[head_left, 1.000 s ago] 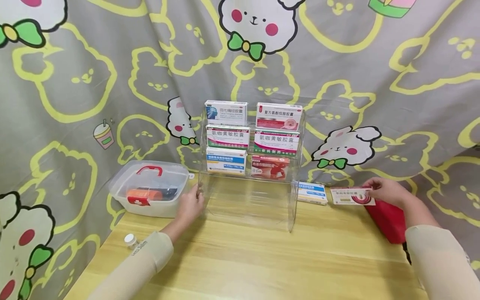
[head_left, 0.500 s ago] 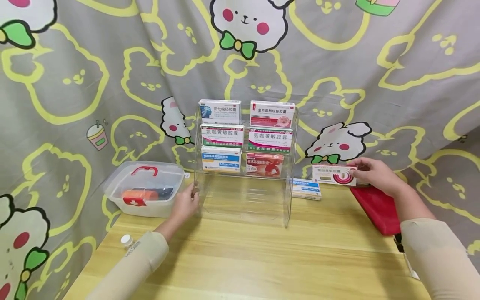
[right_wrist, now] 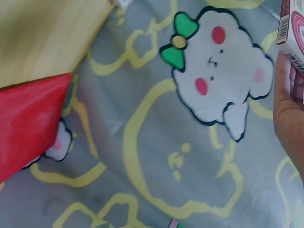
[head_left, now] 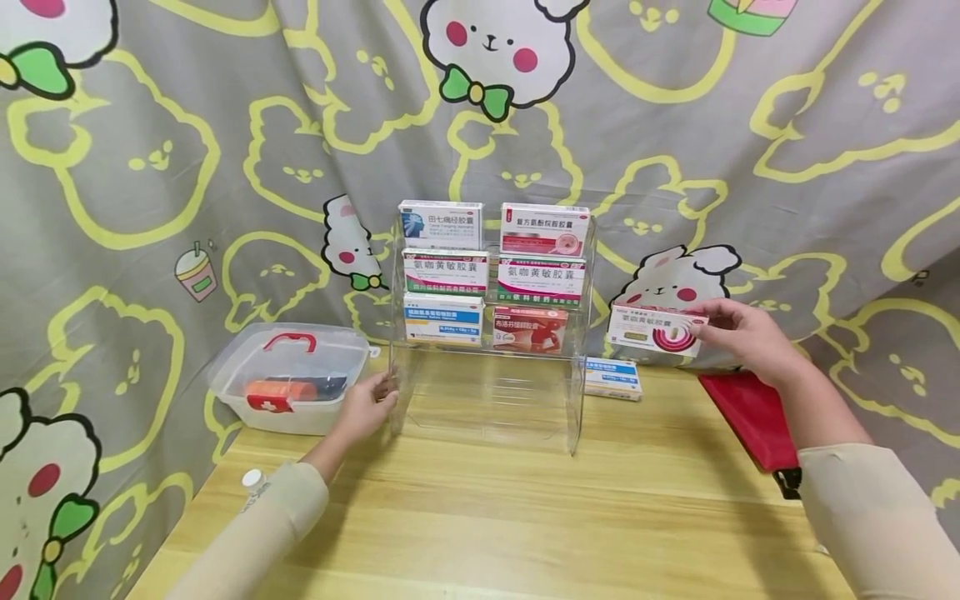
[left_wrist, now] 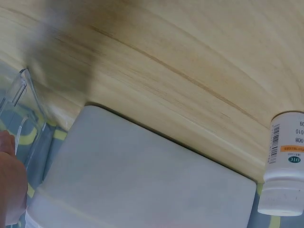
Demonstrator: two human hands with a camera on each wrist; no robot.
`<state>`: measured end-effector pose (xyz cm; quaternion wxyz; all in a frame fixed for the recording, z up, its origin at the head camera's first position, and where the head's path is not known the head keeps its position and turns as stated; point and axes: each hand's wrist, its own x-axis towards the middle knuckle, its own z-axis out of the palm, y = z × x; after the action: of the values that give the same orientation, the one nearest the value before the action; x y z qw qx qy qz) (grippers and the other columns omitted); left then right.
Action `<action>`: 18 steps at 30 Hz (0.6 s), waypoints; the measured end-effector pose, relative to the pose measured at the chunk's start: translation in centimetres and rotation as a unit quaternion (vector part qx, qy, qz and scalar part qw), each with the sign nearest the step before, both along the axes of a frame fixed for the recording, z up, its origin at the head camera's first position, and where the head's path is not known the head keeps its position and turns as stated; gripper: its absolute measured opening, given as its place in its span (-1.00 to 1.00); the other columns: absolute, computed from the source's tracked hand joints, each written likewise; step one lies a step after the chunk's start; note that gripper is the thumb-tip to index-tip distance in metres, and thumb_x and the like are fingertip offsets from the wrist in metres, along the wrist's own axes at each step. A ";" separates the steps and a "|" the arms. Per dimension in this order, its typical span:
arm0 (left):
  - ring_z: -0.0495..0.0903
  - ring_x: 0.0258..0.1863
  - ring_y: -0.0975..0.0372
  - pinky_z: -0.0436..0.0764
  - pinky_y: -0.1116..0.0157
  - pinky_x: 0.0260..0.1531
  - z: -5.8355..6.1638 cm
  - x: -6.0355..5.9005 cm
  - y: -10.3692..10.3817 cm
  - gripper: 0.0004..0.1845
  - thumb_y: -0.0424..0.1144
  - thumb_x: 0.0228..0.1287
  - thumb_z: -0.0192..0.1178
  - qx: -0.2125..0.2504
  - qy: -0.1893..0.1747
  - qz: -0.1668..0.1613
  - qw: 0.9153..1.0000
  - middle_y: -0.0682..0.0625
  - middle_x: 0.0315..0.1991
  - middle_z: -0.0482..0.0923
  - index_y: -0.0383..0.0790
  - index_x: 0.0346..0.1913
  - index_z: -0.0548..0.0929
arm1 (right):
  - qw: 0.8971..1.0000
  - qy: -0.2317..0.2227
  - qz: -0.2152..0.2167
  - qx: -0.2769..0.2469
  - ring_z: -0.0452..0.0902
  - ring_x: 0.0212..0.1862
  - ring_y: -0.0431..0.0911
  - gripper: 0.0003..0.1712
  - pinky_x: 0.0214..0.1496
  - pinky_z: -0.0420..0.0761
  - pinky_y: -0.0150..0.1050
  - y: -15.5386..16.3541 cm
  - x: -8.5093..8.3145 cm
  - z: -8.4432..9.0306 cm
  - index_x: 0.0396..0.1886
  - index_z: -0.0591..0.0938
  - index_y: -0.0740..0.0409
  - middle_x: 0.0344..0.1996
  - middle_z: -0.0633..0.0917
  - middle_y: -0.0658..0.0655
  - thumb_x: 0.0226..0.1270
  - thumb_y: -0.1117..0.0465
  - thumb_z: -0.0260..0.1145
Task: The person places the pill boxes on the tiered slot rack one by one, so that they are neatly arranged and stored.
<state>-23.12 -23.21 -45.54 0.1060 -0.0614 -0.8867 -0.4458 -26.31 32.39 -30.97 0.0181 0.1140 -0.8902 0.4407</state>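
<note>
My right hand [head_left: 753, 342] pinches the right end of a white medicine box [head_left: 654, 331] with a red-ringed print, raised above the table at the right. In the right wrist view the box [right_wrist: 295, 33] peeks in beside the hand [right_wrist: 290, 107]. At the left edge of a clear tiered display stand [head_left: 487, 392], my left hand [head_left: 365, 407] holds its side panel with curled fingers. Part of that hand [left_wrist: 13, 187] and the stand's clear edge [left_wrist: 31, 102] appear in the left wrist view. Several medicine boxes, such as a red one [head_left: 529, 330], fill the stand's upper tiers.
A lidded plastic first-aid box [head_left: 300, 417] stands left of the stand. A white bottle [head_left: 253, 481] is near my left sleeve. Right of the stand lies a blue-and-white medicine box [head_left: 612, 379], then a red pouch [head_left: 753, 421]. A patterned curtain [head_left: 660, 125] hangs behind the wooden table [head_left: 525, 517].
My right hand has lifted the white medicine box and carried it left, toward the stand, now slightly tilted. My left hand stays at the stand's left edge. The head view has shifted slightly.
</note>
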 end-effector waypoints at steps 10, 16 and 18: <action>0.63 -0.08 -0.03 0.61 0.18 -0.08 -0.4 0.2 0.2 -0.59 -0.37 0.22 0.20 -0.001 -0.003 0.026 1.000 -0.28 -0.07 0.62 -0.45 0.13 0.49 | 0.995 0.002 0.013 -0.102 0.51 -0.23 -0.23 -0.58 -0.24 0.58 -0.44 -4.8 1.4 2.0 0.08 0.50 0.22 -0.28 0.62 -0.15 0.27 0.13 0.28; 0.67 -0.19 -0.02 0.66 0.21 -0.23 -0.3 0.6 0.7 -0.72 -0.34 0.18 0.26 -0.011 0.013 0.069 0.997 -0.27 -0.18 0.66 -0.42 -0.07 0.62 | 0.994 0.010 0.048 -0.102 0.50 -0.27 -0.20 -0.62 -0.29 0.58 -0.43 -7.4 1.4 2.2 0.03 0.53 0.19 -0.29 0.62 -0.04 0.26 0.14 0.29; 0.69 -0.23 -0.01 0.67 0.24 -0.29 -0.4 0.7 0.8 -0.76 -0.32 0.16 0.28 -0.005 0.013 0.083 0.996 -0.26 -0.22 0.67 -0.40 -0.14 0.65 | 0.994 0.009 0.051 -0.099 0.49 -0.27 -0.20 -0.62 -0.30 0.57 -0.42 -8.1 1.3 1.9 0.03 0.54 0.17 -0.29 0.62 -0.04 0.26 0.12 0.30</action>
<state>-22.39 -22.38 -45.92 0.1538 0.0057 -0.8895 -0.4302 -25.03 24.31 -29.10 0.0150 0.1610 -0.8347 0.5264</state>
